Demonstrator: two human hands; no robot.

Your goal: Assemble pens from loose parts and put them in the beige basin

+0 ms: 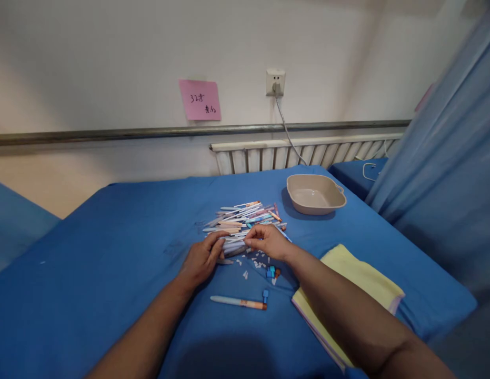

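While a beige basin sits near the far right part of the blue-covered surface, with its inside bare, a folded yellow cloth lies closer in, partly hidden under the right forearm. A pale blue curtain hangs along the right side, and behind the surface run a metal rail, a white radiator and a wall socket with a plugged-in grey cord. On the wall, a pink note bears handwriting: "32" and a character follow on one line, while the lower line is unclear. The heap of pen parts lies mid-surface, its near edge covered by the hands; small white pieces and blue and brown bits are scattered just in front, and one pale blue and orange pen lies apart, nearer the person. Both forearms reach forward and converge. The left hand curves its thumb and fingers at the heap's near left edge; whether it grips anything, I cannot tell. The right hand bends inward, thumb and fingertips close together, though what lies between them is too small to make out.
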